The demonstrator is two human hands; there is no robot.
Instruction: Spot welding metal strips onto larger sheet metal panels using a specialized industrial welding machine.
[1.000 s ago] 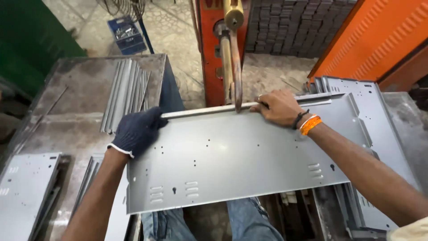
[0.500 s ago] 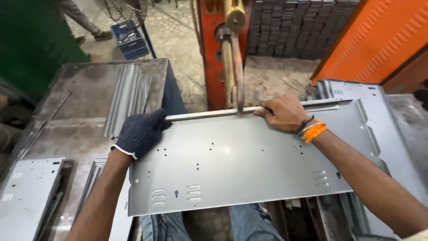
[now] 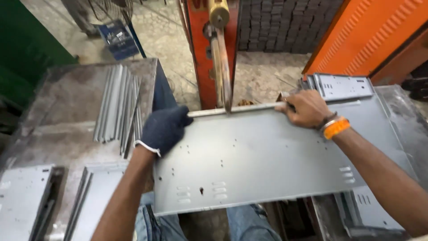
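The grey sheet-metal panel (image 3: 267, 160) lies flat across the person's lap, its far edge under the copper electrode arm (image 3: 221, 67) of the red spot welder (image 3: 200, 53). Broad and thin, it looks light but rigid, with smooth faces and edges that are likely sharp, so the far corners seem the sound place to hold. The gloved left hand (image 3: 164, 129) presses closed over the far left corner; the bare right hand (image 3: 305, 108) pinches a thin metal strip (image 3: 236, 109) against the far edge. To the left, a steel table (image 3: 67, 102) carries loose strips (image 3: 117, 107); stacked panels (image 3: 343, 85) sit far right, on a concrete floor.
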